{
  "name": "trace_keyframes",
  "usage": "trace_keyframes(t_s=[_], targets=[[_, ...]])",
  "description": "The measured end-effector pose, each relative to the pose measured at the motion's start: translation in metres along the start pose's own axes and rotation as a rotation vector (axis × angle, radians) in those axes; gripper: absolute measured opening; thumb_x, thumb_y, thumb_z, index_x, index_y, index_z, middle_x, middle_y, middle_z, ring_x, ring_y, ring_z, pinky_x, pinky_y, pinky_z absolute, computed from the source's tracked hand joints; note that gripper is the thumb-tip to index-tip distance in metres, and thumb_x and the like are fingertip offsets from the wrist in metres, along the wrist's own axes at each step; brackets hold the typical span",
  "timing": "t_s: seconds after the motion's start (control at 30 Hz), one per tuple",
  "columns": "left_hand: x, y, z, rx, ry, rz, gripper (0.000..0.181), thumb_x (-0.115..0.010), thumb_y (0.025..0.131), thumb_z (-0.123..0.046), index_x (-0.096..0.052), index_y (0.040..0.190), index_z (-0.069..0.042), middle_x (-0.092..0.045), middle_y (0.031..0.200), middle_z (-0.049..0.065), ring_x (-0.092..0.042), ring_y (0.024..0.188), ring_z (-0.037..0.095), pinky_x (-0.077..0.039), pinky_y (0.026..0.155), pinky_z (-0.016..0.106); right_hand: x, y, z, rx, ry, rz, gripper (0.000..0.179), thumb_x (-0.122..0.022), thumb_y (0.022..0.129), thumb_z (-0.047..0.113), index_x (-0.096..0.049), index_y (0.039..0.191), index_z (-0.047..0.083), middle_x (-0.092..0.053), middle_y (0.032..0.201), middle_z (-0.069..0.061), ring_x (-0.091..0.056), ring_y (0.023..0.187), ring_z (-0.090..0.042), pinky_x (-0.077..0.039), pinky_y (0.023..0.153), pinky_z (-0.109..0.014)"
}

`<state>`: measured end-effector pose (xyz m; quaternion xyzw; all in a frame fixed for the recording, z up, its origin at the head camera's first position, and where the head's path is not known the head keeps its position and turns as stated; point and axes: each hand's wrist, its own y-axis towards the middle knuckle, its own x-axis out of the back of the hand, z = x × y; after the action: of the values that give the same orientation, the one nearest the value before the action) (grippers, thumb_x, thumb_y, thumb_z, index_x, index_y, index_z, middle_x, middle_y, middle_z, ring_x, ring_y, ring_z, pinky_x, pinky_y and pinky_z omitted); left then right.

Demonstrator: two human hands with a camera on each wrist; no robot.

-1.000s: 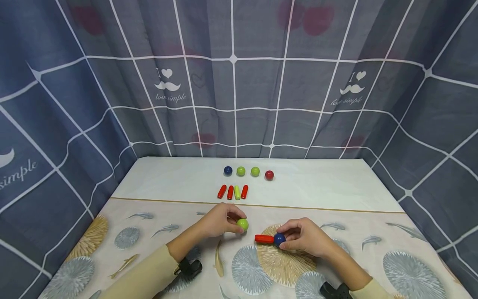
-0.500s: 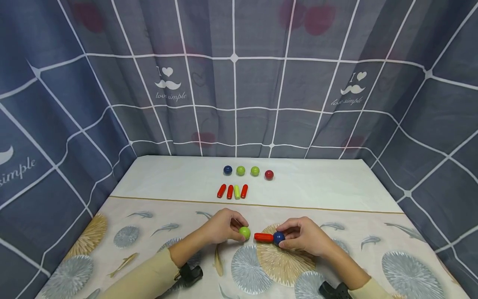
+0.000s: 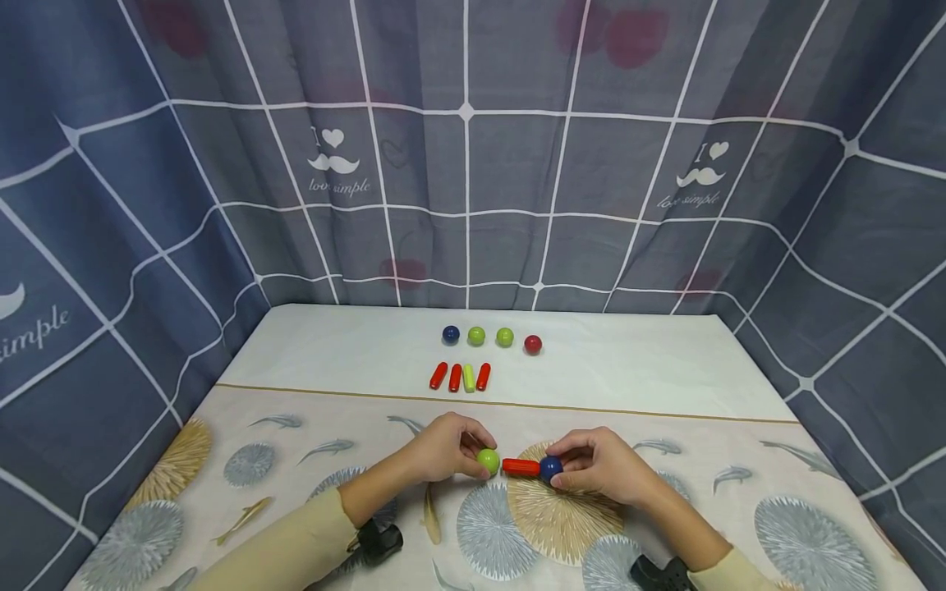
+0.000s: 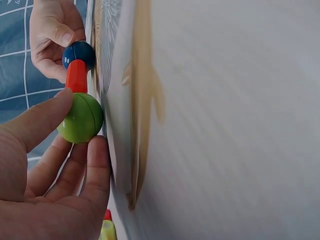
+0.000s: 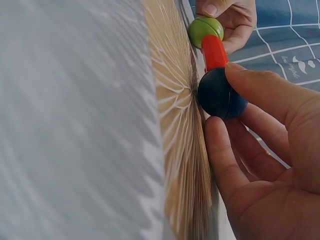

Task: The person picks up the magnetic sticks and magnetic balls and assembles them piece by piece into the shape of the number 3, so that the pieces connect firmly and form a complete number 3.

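Observation:
My left hand pinches a green ball between thumb and fingers, close over the patterned cloth. To its right, my right hand grips a dark blue ball. A short red stick joins the blue ball and points left toward the green one; a small gap shows between stick and green ball in the head view. In the left wrist view the green ball overlaps the near end of the red stick. The right wrist view shows thumb and fingertips around the blue ball.
On the white strip at the back, a blue ball, two green balls and a red ball stand in a row. In front of them lie three red sticks and a yellow-green stick. A grey checked curtain surrounds the table.
My left hand has carried the green ball a little right and toward me, nearer the red stick's free end. My right hand with the blue ball has stayed nearly still.

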<state>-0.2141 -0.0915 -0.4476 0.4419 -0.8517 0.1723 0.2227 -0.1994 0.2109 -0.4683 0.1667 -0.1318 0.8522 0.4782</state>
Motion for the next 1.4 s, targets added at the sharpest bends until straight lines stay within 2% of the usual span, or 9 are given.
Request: trace_keyframes(t_s=[0.33,0.47,0.63,0.73,0.9,1.03,1.23,1.4], targets=[[-0.002,0.002,0.0,0.018,-0.023,0.015,0.03,-0.088,0.076,0.0,-0.077,0.103,-0.008,-0.073,0.093,-0.002,-0.064,0.081,0.013,-0.057,0.075,0.019,-0.001,0.0,0.001,0.006,0.007,0.002,0.037,-0.087,0.082,0.016,-0.075,0.113,0.001,-0.071,0.111,-0.018,-0.071,0.087,-0.011,-0.06,0.077,-0.021],[-0.002,0.005,-0.001,0.002,-0.007,0.051,0.032,-0.088,0.077,-0.003,-0.078,0.106,-0.008,-0.073,0.097,-0.004,-0.064,0.083,0.012,-0.056,0.076,0.019,-0.001,0.0,0.0,0.002,0.008,0.003,0.038,-0.088,0.081,0.016,-0.074,0.113,0.0,-0.071,0.111,-0.018,-0.071,0.087,-0.012,-0.06,0.077,-0.021],[-0.004,0.01,-0.006,-0.051,0.034,0.105,0.03,-0.088,0.078,-0.006,-0.078,0.107,-0.009,-0.075,0.103,0.0,-0.064,0.086,0.009,-0.055,0.083,0.021,-0.001,-0.001,0.0,0.013,0.005,0.005,0.04,-0.088,0.081,0.016,-0.074,0.114,-0.001,-0.071,0.111,-0.018,-0.071,0.088,-0.011,-0.06,0.078,-0.021],[-0.006,0.014,-0.009,-0.061,0.043,0.124,0.027,-0.087,0.079,-0.006,-0.079,0.105,-0.01,-0.077,0.102,0.001,-0.064,0.084,0.007,-0.055,0.083,0.021,-0.001,-0.001,-0.001,0.019,0.008,0.007,0.04,-0.088,0.081,0.015,-0.073,0.115,-0.002,-0.071,0.111,-0.019,-0.071,0.088,-0.011,-0.06,0.078,-0.021],[-0.011,0.022,-0.012,-0.055,0.066,0.147,0.023,-0.086,0.082,-0.008,-0.08,0.103,-0.014,-0.077,0.095,-0.005,-0.064,0.081,0.004,-0.054,0.083,0.017,-0.001,0.0,-0.002,0.046,0.013,0.01,0.041,-0.087,0.082,0.015,-0.072,0.116,-0.005,-0.072,0.111,-0.02,-0.071,0.089,-0.01,-0.06,0.079,-0.021],[-0.014,0.026,-0.013,-0.076,0.078,0.157,0.023,-0.085,0.082,-0.007,-0.08,0.103,-0.013,-0.076,0.091,-0.006,-0.062,0.079,0.002,-0.053,0.081,0.016,0.001,0.002,-0.001,0.066,0.017,-0.001,0.041,-0.086,0.083,0.015,-0.072,0.116,-0.006,-0.072,0.111,-0.022,-0.072,0.09,-0.012,-0.06,0.08,-0.021],[-0.015,0.029,-0.013,-0.099,0.081,0.159,0.021,-0.086,0.08,-0.004,-0.08,0.1,-0.01,-0.074,0.087,-0.002,-0.058,0.076,0.004,-0.051,0.074,0.017,0.009,0.01,0.009,0.078,-0.016,-0.03,0.039,-0.084,0.086,0.016,-0.072,0.116,-0.005,-0.073,0.113,-0.022,-0.073,0.097,-0.022,-0.059,0.084,-0.022],[-0.015,0.03,-0.013,-0.082,0.087,0.15,0.021,-0.086,0.08,-0.004,-0.08,0.099,-0.011,-0.073,0.083,-0.004,-0.057,0.074,0.004,-0.051,0.072,0.017,0.015,0.026,0.019,0.076,-0.068,-0.061,0.036,-0.082,0.087,0.017,-0.073,0.116,-0.002,-0.074,0.114,-0.02,-0.071,0.099,-0.023,-0.058,0.085,-0.021]])
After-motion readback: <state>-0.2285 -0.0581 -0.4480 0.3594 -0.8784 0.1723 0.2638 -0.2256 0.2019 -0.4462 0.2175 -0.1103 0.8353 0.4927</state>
